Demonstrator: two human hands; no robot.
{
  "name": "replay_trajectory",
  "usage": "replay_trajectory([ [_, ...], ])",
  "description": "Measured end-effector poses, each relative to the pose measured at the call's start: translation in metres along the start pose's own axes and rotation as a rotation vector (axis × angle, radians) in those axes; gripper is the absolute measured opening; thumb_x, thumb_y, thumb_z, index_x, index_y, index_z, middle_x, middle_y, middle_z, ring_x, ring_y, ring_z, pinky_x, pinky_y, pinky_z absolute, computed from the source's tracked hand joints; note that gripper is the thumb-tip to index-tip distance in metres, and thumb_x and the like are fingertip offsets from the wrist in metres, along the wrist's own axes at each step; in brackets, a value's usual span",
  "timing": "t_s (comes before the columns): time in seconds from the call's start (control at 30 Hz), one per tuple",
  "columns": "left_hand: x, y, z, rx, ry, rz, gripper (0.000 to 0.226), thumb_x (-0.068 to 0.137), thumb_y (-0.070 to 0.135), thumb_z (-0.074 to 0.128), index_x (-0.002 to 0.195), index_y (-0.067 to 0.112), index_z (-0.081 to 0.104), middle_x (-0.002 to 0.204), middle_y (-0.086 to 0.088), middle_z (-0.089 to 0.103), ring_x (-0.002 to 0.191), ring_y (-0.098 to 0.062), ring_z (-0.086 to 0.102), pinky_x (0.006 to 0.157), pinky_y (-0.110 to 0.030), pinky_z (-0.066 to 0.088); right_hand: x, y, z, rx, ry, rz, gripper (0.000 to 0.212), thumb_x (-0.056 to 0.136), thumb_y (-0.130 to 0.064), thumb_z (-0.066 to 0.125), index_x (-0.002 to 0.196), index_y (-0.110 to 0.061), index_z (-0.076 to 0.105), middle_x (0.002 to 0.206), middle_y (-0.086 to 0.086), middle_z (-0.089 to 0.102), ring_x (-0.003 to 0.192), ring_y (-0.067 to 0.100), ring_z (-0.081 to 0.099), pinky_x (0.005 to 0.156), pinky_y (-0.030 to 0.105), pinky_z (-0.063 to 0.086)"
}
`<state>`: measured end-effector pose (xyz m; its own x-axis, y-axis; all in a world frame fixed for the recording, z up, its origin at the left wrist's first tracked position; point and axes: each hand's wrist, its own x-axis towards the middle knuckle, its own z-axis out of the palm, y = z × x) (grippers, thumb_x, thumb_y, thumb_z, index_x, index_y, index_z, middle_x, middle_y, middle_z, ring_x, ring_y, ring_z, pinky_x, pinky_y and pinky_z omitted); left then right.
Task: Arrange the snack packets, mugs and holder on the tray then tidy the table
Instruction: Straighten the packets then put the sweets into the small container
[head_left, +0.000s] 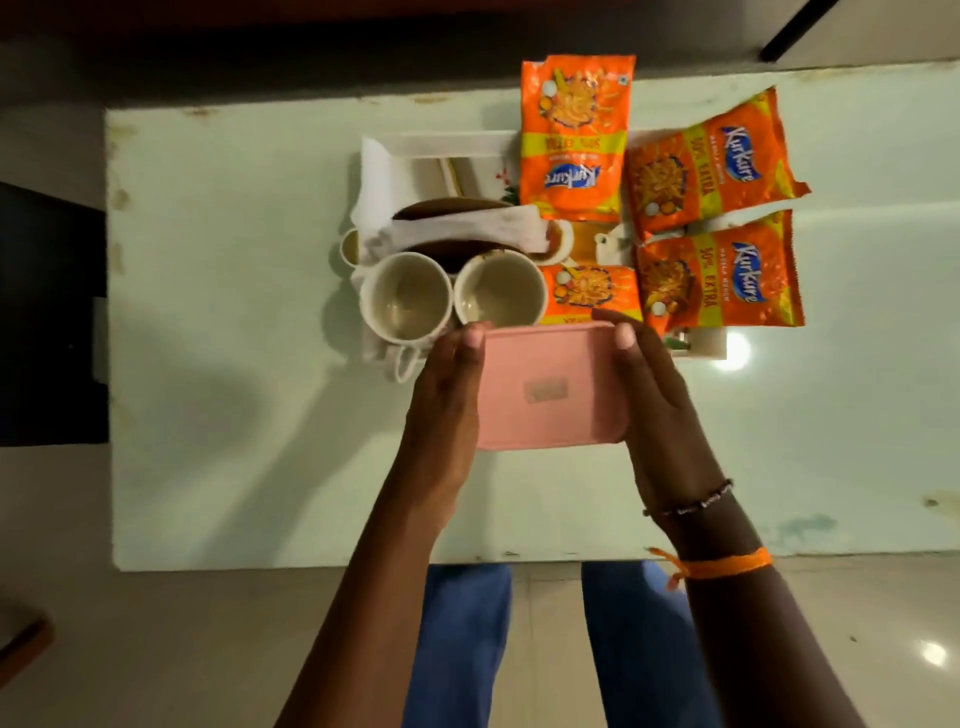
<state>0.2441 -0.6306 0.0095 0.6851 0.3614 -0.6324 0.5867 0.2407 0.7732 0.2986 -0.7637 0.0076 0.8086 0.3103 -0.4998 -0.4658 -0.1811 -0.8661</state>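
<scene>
A pink rectangular box (550, 387) is gripped from both sides, my left hand (449, 395) on its left edge and my right hand (657, 395) on its right edge, just in front of the white tray (441, 143). Two empty white mugs (405, 297) (500, 293) stand side by side at the tray's near left. Several orange Kurkure snack packets lie on the tray's right half: one upright at the back (575, 137), two at the right (714, 166) (719, 278), and one (589, 292) partly hidden behind the box. A brown holder with white tissue (467, 228) sits behind the mugs.
The tray rests on a pale green table (234, 364) with worn edges. A small cup (350, 247) sits at the tray's left side. Tiled floor and my blue trouser legs (462, 644) show below the near edge. A dark object (49, 312) stands left of the table.
</scene>
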Motion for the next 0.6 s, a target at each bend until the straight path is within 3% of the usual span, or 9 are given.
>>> replay_trajectory([
  [0.07, 0.003, 0.001, -0.013, 0.007, 0.013, 0.028, 0.066, 0.074, 0.076, 0.030, 0.116, 0.034, 0.056, 0.107, 0.008, 0.067, 0.100, -0.010, 0.063, 0.084, -0.033, 0.052, 0.003, 0.004, 0.025, 0.022, 0.100, 0.069, 0.043, 0.081, -0.052, 0.036, 0.083, -0.017, 0.060, 0.108, 0.019, 0.063, 0.106, 0.031, 0.059, 0.093, 0.054, 0.047],
  [0.1, 0.005, 0.002, -0.019, 0.010, 0.033, 0.048, 0.065, 0.071, 0.074, 0.030, 0.112, 0.032, 0.058, 0.102, 0.008, 0.068, 0.096, -0.008, 0.064, 0.080, -0.028, 0.052, 0.004, 0.006, 0.034, 0.022, 0.155, 0.058, 0.046, 0.082, -0.053, 0.035, 0.079, -0.016, 0.061, 0.095, 0.013, 0.068, 0.095, 0.024, 0.063, 0.087, 0.048, 0.050],
  [0.17, 0.010, 0.003, -0.025, -0.007, 0.078, 0.084, 0.058, 0.068, 0.069, 0.032, 0.099, 0.029, 0.061, 0.090, 0.008, 0.067, 0.083, -0.002, 0.064, 0.068, -0.018, 0.052, 0.010, 0.009, 0.047, -0.024, 0.221, 0.001, 0.042, 0.086, -0.050, 0.032, 0.064, -0.032, 0.062, 0.064, -0.015, 0.063, 0.064, -0.002, 0.056, 0.068, 0.018, 0.045],
  [0.23, 0.014, 0.003, -0.026, -0.038, 0.109, 0.097, 0.050, 0.069, 0.067, 0.035, 0.089, 0.029, 0.061, 0.081, 0.008, 0.066, 0.071, 0.002, 0.063, 0.057, -0.012, 0.050, 0.015, 0.013, 0.051, -0.077, 0.222, -0.037, 0.044, 0.087, -0.048, 0.030, 0.051, -0.040, 0.054, 0.049, -0.023, 0.054, 0.050, -0.006, 0.046, 0.051, 0.007, 0.034],
  [0.3, 0.018, 0.005, -0.025, -0.051, 0.101, 0.080, 0.046, 0.077, 0.070, 0.037, 0.088, 0.032, 0.061, 0.081, 0.008, 0.067, 0.073, 0.000, 0.064, 0.057, -0.014, 0.051, 0.023, 0.013, 0.048, -0.086, 0.224, -0.036, 0.044, 0.085, -0.050, 0.030, 0.051, -0.038, 0.056, 0.049, -0.019, 0.054, 0.051, -0.004, 0.043, 0.051, 0.011, 0.034],
  [0.43, 0.029, 0.018, -0.018, -0.103, 0.053, 0.050, 0.042, 0.069, 0.065, 0.049, 0.101, 0.038, 0.056, 0.109, 0.004, 0.065, 0.101, -0.016, 0.062, 0.079, -0.037, 0.052, 0.040, -0.009, 0.036, -0.056, 0.203, -0.030, 0.042, 0.084, -0.053, 0.034, 0.073, -0.026, 0.065, 0.071, 0.001, 0.065, 0.076, 0.010, 0.053, 0.072, 0.030, 0.041],
  [0.5, 0.043, 0.031, -0.018, -0.163, 0.133, 0.079, 0.043, 0.068, 0.048, 0.061, 0.104, 0.025, 0.055, 0.117, -0.004, 0.062, 0.108, -0.022, 0.059, 0.088, -0.045, 0.050, 0.055, -0.023, 0.036, -0.036, 0.219, -0.035, 0.027, 0.091, -0.044, 0.040, 0.081, -0.026, 0.058, 0.078, -0.010, 0.062, 0.083, 0.010, 0.054, 0.077, 0.040, 0.047],
  [0.53, 0.051, 0.038, -0.020, -0.184, 0.182, 0.100, 0.035, 0.069, 0.038, 0.063, 0.099, 0.022, 0.056, 0.116, -0.007, 0.063, 0.109, -0.024, 0.059, 0.093, -0.048, 0.050, 0.063, -0.029, 0.037, -0.019, 0.223, -0.038, 0.016, 0.094, -0.036, 0.042, 0.084, -0.027, 0.051, 0.084, -0.011, 0.057, 0.086, 0.011, 0.054, 0.082, 0.048, 0.050],
  [0.6, 0.069, 0.054, -0.026, -0.156, 0.241, 0.139, 0.020, 0.070, 0.026, 0.065, 0.090, 0.023, 0.059, 0.110, -0.009, 0.065, 0.107, -0.027, 0.062, 0.095, -0.051, 0.049, 0.084, -0.039, 0.041, 0.006, 0.233, -0.036, 0.014, 0.095, -0.023, 0.045, 0.081, -0.026, 0.041, 0.086, -0.008, 0.051, 0.088, 0.014, 0.054, 0.087, 0.057, 0.051],
])
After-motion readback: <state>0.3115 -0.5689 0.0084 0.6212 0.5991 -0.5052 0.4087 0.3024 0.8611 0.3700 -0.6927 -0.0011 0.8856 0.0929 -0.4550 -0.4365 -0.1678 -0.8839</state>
